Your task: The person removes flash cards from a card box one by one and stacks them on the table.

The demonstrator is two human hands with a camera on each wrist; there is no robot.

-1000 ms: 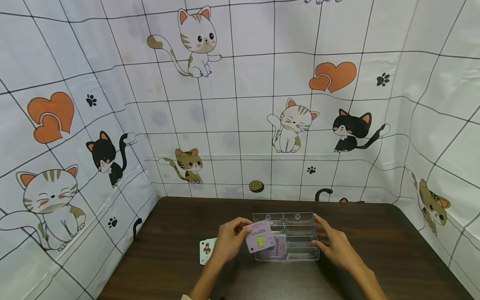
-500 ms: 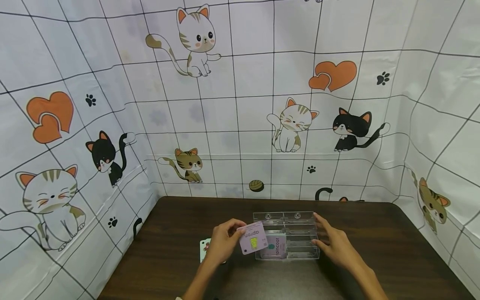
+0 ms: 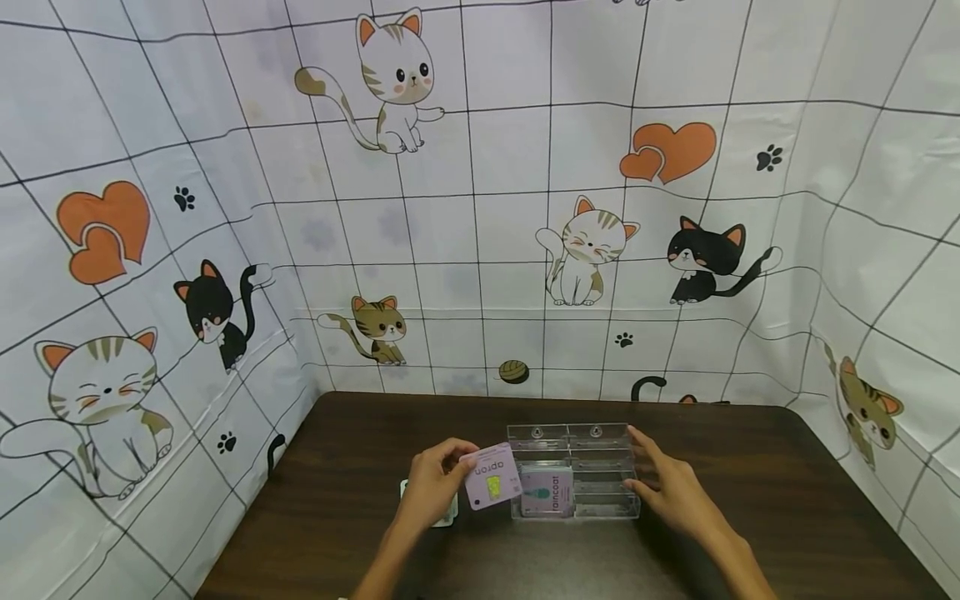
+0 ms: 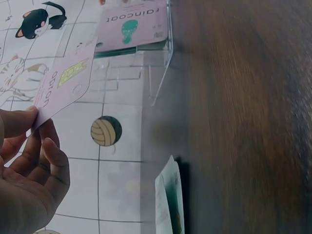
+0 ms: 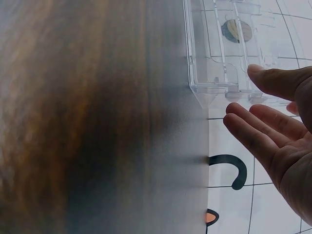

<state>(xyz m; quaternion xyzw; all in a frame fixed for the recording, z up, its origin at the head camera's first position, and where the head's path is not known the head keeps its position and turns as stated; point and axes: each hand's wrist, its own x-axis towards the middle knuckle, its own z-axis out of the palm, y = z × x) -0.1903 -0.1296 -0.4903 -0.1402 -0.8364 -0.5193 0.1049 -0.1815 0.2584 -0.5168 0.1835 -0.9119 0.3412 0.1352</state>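
Observation:
My left hand (image 3: 429, 490) pinches a pale purple card (image 3: 492, 477) by its edge, between thumb and fingers. The card reads "apron" and carries a yellow apron picture; it hangs just left of a clear plastic card rack (image 3: 606, 510). In the rack's lower left compartment stands a purple "raincoat" card (image 3: 546, 492), with the edges of other cards behind it in the left wrist view. At the rack's right side is my right hand (image 3: 671, 490), its thumb and fingers extended (image 5: 253, 129). Whether every fingertip touches the plastic I cannot tell.
A small stack of light green-white cards (image 4: 168, 200) lies on the table left of the rack, partly hidden by my left hand in the head view. The dark wooden table (image 3: 337, 467) ends at a white cat-print curtain (image 3: 480, 233).
My left hand has moved left with the apron card, away from the front of the rack, uncovering the raincoat card. More of the card stack is covered on its left side. The right hand stays put.

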